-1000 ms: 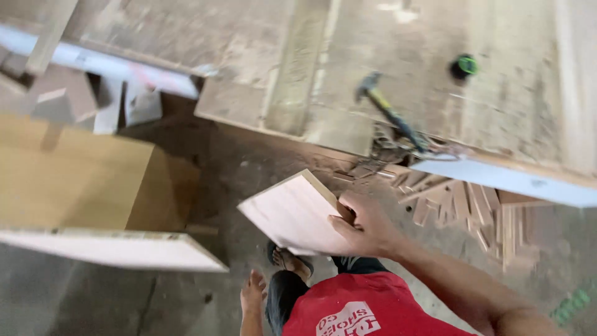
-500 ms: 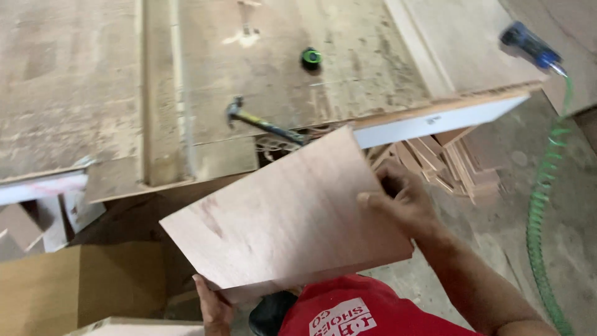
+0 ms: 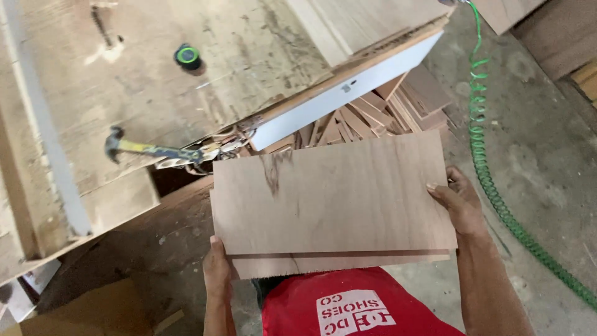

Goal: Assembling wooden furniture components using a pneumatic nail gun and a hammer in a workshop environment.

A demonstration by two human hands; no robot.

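Observation:
A rectangular plywood panel with a dark groove running near its lower edge is held flat in front of my chest. My left hand grips its lower left corner from beneath. My right hand clasps the right edge, thumb on top. A claw hammer lies on the worn workbench just beyond the panel's upper left corner.
A small black and green round object sits on the workbench. Several wood offcuts are piled under the bench edge. A green coiled air hose runs down the concrete floor at right. A cardboard box stands at lower left.
The panel has turned from a tilted, one-handed hold to level, with both hands on it. The view has swung right, so the hammer and bench now sit further left.

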